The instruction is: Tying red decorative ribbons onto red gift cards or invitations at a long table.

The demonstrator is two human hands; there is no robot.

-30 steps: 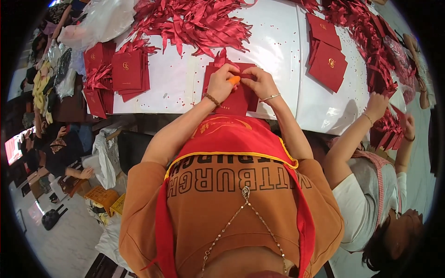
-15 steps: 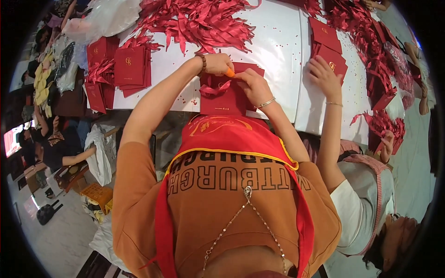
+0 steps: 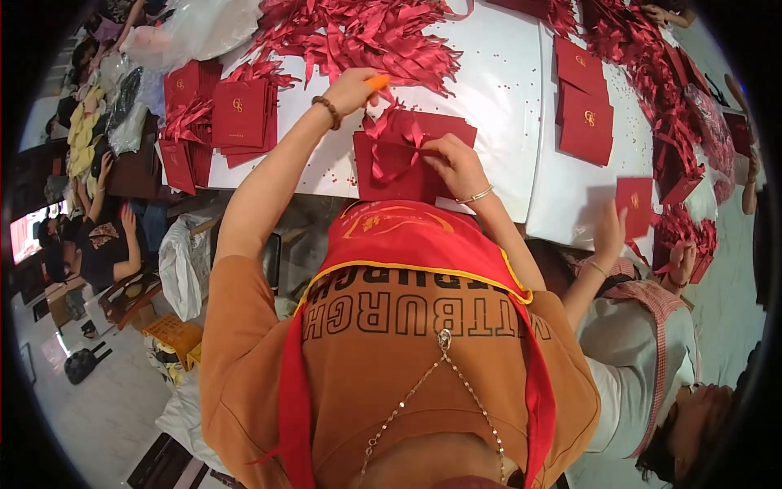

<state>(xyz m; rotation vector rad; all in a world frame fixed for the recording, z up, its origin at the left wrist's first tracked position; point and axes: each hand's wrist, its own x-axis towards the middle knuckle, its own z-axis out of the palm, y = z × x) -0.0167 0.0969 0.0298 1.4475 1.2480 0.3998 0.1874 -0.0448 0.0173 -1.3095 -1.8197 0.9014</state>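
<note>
A dark red paper gift bag [image 3: 399, 183] lies at the table's near edge in front of me. Looped red ribbon [image 3: 397, 171] runs across its upper part. My left hand [image 3: 356, 92] is raised beyond the bag's upper left, closed on the ribbon's upper end. A short orange piece [image 3: 377, 82] sticks out at its fingertips; whether it is a finger cover or a tool I cannot tell. My right hand [image 3: 458, 165] rests over the bag's right side, with thumb and forefinger pinching the ribbon near the bag's top edge.
A large heap of red ribbons [image 3: 366, 41] lies beyond my hands. Stacked red bags [image 3: 244, 114] stand at left, more red bags [image 3: 585, 122] at right. A co-worker's hand [image 3: 609, 232] holds a small red bag [image 3: 634, 208] at the right. Small red bits dot the white table [image 3: 497, 98].
My left hand has moved up and away from the bag, drawing ribbon with it. My right hand has shifted slightly down. The co-worker's hand has moved from the bag stack toward the near edge, now with a bag.
</note>
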